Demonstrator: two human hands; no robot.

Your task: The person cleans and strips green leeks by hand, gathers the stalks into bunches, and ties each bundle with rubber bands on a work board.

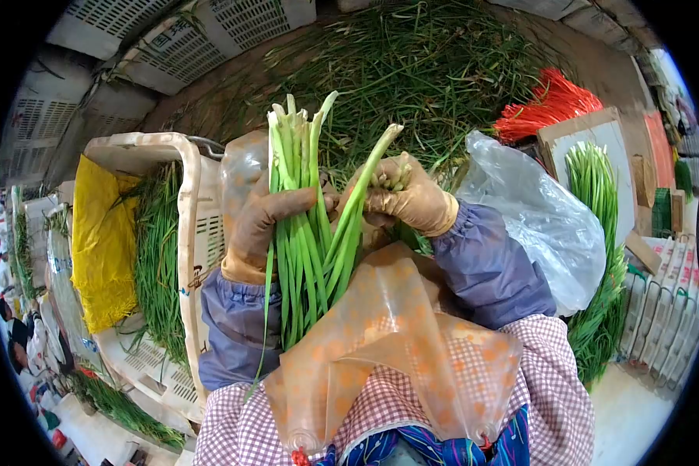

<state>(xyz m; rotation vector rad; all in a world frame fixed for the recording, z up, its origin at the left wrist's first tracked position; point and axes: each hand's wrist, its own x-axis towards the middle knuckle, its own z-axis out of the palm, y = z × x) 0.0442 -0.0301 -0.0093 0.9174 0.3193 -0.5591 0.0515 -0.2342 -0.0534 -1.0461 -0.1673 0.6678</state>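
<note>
I see the left hand (253,225) closed round a bunch of green stalks (293,241), its thumb across them, pale ends jutting past the fingers on the far side and leaves hanging near the apron (396,326). To my right, the right hand (413,200) is curled round some stalk ends (401,180), fingertips beside a leaning stalk (374,165). A crate (189,186) stands left, a clear bag (512,202) right.

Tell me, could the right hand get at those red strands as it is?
Probably yes: the red strands lie uncovered beyond the right hand, past loose leaves and a clear bag. That hand does seem busy with green stalks, though.
</note>
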